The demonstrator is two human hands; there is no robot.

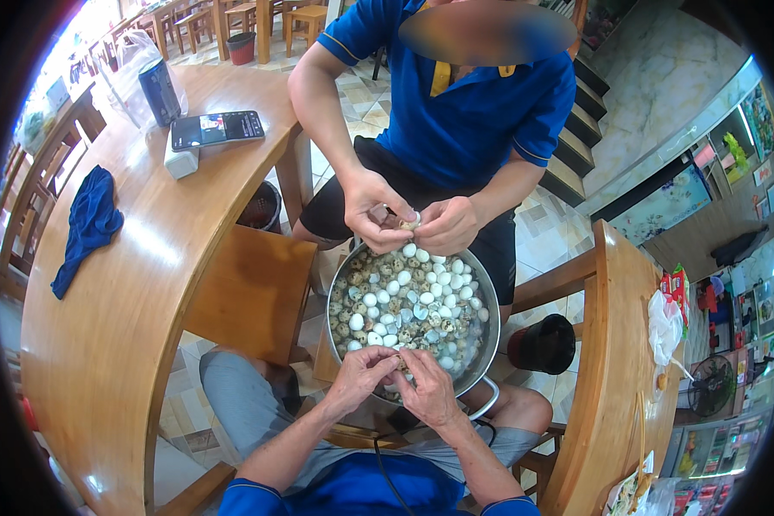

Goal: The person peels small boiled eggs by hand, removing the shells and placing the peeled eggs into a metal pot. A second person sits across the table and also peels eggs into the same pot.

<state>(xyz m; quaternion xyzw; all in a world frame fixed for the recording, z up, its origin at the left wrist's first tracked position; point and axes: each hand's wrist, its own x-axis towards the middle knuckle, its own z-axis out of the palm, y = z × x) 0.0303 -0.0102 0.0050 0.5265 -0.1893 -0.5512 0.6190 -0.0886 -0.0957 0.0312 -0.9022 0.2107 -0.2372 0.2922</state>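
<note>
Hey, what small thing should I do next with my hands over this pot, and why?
Probably peel a bit more shell off the speckled egg between the fingertips of your left hand and right hand: mottled shell seems to show there, and bare white eggs already lie in the pot.

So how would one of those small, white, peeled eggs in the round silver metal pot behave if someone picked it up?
The small, white, peeled egg looks smooth and shiny, so it may be slippery. With no speckled shell around it, it is probably soft and could split if squeezed. Its rounded shape suggests it might roll if nudged.
</note>
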